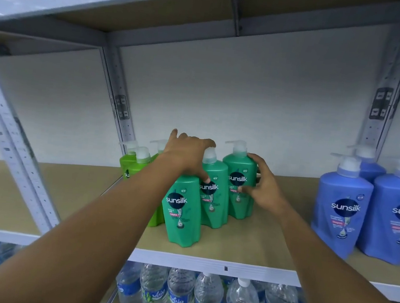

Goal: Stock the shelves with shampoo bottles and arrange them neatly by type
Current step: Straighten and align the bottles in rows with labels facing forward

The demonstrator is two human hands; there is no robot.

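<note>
From the head camera, three teal shampoo bottles [210,195] stand in a diagonal row mid-shelf [246,241]. The left hand [188,155] curls over the front bottle's top; the right hand [262,183] grasps the rearmost. Right of them stand blue bottles [342,207]. Best slide them together gently, labels forward, avoiding tipping.

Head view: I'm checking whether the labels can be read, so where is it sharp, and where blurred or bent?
Head view: the teal bottles at centre are sharp, "sunsilk" legible; the blue bottles at right and the water bottles below are softer; the upright at left is smeared and bowed by the wide lens; lighting even, no harsh glare.
</note>
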